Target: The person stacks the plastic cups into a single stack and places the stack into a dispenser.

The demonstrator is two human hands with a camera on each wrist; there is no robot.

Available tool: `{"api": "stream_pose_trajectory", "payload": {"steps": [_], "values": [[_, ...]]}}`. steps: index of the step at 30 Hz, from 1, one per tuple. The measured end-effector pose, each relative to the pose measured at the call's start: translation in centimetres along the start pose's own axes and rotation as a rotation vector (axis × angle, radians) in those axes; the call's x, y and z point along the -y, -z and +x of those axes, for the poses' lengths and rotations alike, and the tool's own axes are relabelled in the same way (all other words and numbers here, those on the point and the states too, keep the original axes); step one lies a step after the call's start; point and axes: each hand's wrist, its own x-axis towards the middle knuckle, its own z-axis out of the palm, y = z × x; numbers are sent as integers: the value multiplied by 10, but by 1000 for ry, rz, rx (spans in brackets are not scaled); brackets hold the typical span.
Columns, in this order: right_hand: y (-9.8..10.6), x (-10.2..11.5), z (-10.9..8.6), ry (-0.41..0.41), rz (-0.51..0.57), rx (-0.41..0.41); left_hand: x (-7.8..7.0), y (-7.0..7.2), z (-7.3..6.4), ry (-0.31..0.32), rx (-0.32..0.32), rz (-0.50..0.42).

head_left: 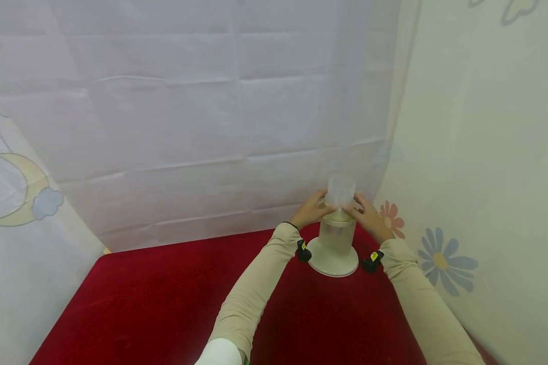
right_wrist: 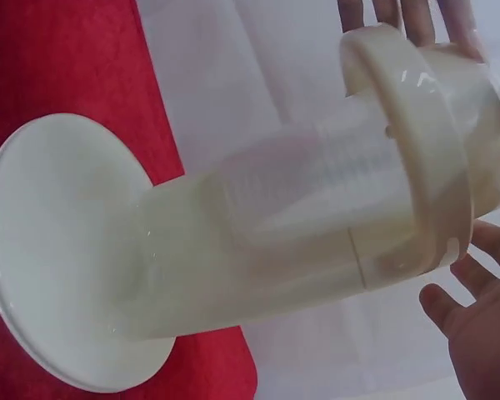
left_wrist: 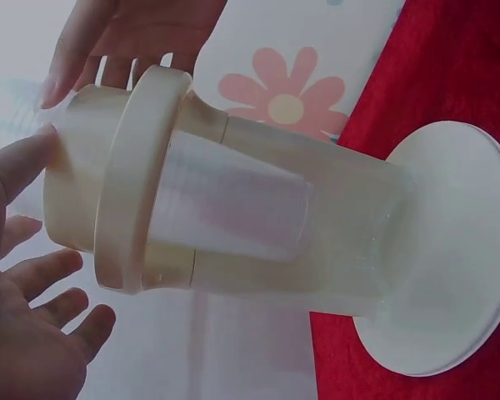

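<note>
A cream cup dispenser (head_left: 336,237) with a translucent tube and a wide round base stands upright near the table's back right corner. Clear plastic cups (head_left: 341,188), nested in a stack, rise out of its top. My left hand (head_left: 311,210) holds the stack from the left, thumb in front, its lower fingers spread loose in the left wrist view. From the other side my right hand (head_left: 369,218) holds the same stack, thumb near the left one. Through the tube wall, the lower part of the cups (left_wrist: 233,200) shows below the collar (right_wrist: 417,142).
Red cloth (head_left: 164,294) covers the table. A white creased curtain (head_left: 187,126) hangs close behind the dispenser. On the right stands a pale wall sheet (head_left: 475,152) with printed flowers, near my right forearm.
</note>
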Motion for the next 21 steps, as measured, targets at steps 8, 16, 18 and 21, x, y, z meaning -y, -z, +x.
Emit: {"api": "stream_pose_trajectory", "payload": {"steps": [8,16,18,21], "values": [[-10,-19,-1,29,-30,-51,5,6,-10,3,28,24],[-22,-12,-14,340,-108,-445,-7,30,-42,-10,-56,103],[-24,-4,-18,376,-129,-472,-8,37,-51,-38,-75,159],[-27,7,-24,429,-173,-525,-8,47,-66,-79,-105,248]]}}
